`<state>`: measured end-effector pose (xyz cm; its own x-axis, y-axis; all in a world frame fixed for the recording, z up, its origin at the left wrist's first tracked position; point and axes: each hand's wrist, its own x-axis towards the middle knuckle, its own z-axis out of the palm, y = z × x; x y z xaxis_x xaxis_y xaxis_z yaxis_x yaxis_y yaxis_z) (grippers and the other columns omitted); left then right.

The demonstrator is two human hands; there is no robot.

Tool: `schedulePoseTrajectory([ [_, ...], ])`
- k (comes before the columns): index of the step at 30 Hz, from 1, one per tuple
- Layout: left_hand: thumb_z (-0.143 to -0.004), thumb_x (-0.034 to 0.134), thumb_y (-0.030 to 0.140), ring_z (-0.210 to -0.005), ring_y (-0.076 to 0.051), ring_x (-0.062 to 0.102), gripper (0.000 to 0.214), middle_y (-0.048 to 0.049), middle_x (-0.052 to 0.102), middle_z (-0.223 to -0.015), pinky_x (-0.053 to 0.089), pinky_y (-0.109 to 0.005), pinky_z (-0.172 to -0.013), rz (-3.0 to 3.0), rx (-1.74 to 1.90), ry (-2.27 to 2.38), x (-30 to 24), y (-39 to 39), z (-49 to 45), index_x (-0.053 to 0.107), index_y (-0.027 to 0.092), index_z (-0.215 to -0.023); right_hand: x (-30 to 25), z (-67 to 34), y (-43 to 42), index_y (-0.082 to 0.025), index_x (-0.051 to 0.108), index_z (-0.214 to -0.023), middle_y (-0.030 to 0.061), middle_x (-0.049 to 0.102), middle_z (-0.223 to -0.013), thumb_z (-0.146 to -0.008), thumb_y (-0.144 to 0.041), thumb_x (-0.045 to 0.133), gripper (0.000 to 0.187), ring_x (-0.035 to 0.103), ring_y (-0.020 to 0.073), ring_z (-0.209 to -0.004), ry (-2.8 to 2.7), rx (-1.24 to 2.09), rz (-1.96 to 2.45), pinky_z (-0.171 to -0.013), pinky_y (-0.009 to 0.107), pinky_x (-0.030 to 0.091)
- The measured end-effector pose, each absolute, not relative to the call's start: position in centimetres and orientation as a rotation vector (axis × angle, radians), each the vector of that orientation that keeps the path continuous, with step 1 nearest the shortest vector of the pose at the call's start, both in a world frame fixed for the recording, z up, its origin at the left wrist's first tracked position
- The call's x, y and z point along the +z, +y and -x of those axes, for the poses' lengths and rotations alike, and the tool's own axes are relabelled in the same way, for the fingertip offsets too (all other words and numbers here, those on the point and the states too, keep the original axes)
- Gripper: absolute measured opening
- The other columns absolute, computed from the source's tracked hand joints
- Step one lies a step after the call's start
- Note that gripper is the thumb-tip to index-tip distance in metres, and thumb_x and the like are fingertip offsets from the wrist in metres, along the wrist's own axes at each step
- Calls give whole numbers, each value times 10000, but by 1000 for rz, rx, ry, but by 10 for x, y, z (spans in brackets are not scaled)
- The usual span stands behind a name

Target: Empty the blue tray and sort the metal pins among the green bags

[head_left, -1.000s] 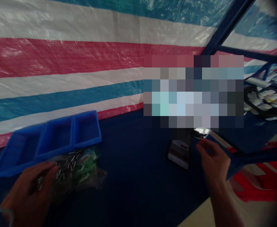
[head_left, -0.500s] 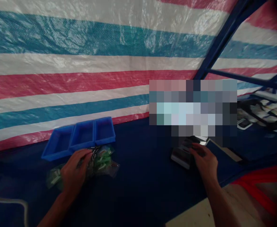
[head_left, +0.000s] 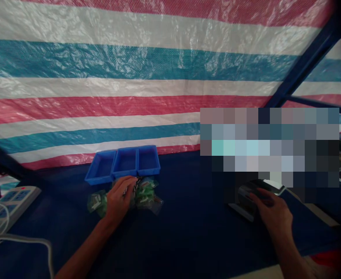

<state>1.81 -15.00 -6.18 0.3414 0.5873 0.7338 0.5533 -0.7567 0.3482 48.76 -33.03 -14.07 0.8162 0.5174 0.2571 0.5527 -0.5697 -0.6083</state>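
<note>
My left hand (head_left: 119, 197) rests over a pile of small clear bags (head_left: 145, 193) with green contents. Its fingers curl down onto thin dark-and-silver pieces (head_left: 134, 186); what exactly they grip is partly hidden. More green bags (head_left: 97, 202) lie left of that hand. Further right, my right hand (head_left: 275, 211) has its thumb and fingers closed at the right edge of a dark, flat, phone-like device (head_left: 247, 201). The device is tilted above the table, and blur hides its details. Behind the bags stand three joined blue trays (head_left: 124, 174).
A white power strip (head_left: 21, 199) with pale cables (head_left: 22, 238) occupies the left side of the dark blue table (head_left: 182, 232). A white-edged device (head_left: 275, 186) lies beyond my right hand, beside a pixelated area. Striped sheeting (head_left: 115, 104) and a blue frame (head_left: 307, 62) stand behind.
The view has swung left, bringing in the power strip and shifting everything rightward. My left hand stays at the bags and my right hand stays on the phone-like device, which shows a changed tilt.
</note>
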Motion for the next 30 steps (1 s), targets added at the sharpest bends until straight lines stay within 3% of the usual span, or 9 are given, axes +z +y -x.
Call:
schedulePoseTrajectory([
  [19, -901, 548, 81, -976, -86, 604, 182, -12, 634, -1048, 454, -196, -949, -2577, 1416, 987, -58, -151, -19, 638, 181, -1023, -138, -490, -324, -150, 644, -1113, 116, 615, -912, -667, -757, 486, 769, 543, 275, -903, -827, -64, 2310, -790, 397, 417],
  [25, -901, 545, 85, -978, -94, 608, 184, -15, 637, -1049, 461, -204, -947, -2584, 1424, 990, -57, -151, -19, 641, 181, -1025, -140, -489, -315, -78, 613, -1158, 158, 582, -989, -711, -776, 403, 855, 474, 314, -1057, -936, -197, 2322, -899, 419, 397],
  [30, -906, 540, 105, -965, -113, 619, 171, -30, 645, -1036, 485, -226, -929, -2585, 1436, 1001, -55, -151, -20, 649, 173, -1019, -138, -484, -316, -75, 602, -1174, 151, 567, -937, -734, -756, 401, 835, 461, 303, -1065, -926, -178, 2319, -899, 411, 400],
])
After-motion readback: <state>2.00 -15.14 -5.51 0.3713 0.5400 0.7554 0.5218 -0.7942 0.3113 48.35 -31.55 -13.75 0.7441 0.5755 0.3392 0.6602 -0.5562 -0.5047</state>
